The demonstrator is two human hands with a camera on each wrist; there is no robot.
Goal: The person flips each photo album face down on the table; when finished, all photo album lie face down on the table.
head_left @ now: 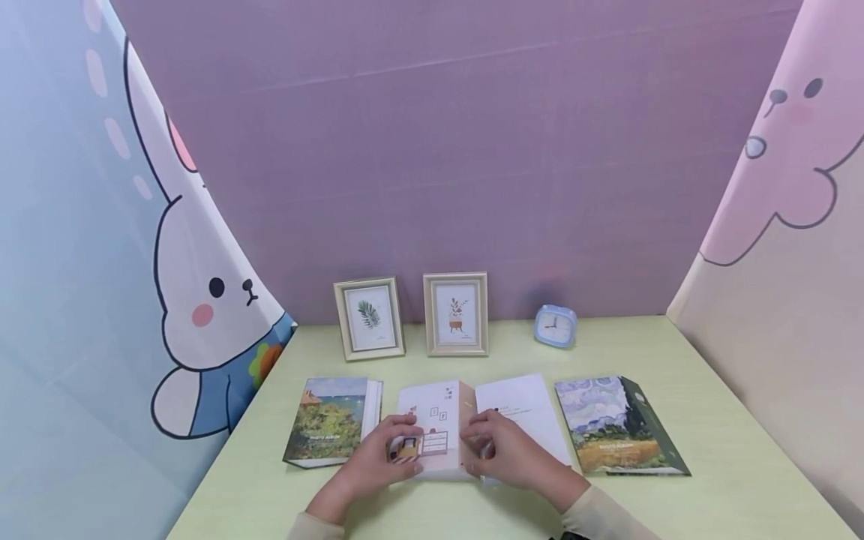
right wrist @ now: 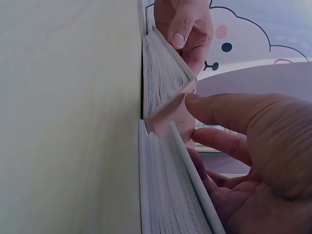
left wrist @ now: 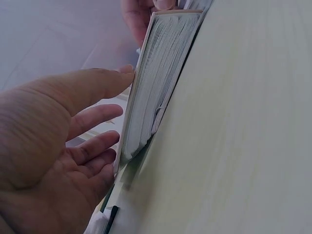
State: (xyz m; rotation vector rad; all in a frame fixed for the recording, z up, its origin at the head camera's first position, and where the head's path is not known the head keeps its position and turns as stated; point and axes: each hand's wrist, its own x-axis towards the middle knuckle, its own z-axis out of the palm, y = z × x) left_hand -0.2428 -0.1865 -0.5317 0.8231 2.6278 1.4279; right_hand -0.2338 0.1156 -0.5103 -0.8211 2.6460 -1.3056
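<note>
A thick album with an illustrated room on its cover [head_left: 437, 409] and a pink spine [right wrist: 171, 117] lies in the middle of the table. My left hand [head_left: 381, 454] rests on the left part of its cover; in the left wrist view the thumb and fingertips touch the cover, pages showing at the near edge. My right hand [head_left: 509, 450] touches the pink spine with thumb and forefinger. Beside it on the right lies a white album [head_left: 523, 397], partly under my right hand, whose other fingers lie near its cover edge.
A landscape photo album [head_left: 327, 424] lies on the left, another landscape album [head_left: 610, 431] on the right. Two picture frames, one with a leaf print [head_left: 370, 319] and one with a potted plant [head_left: 456, 313], and a blue clock [head_left: 556, 327] stand behind, before a purple cloth wall [head_left: 432, 165].
</note>
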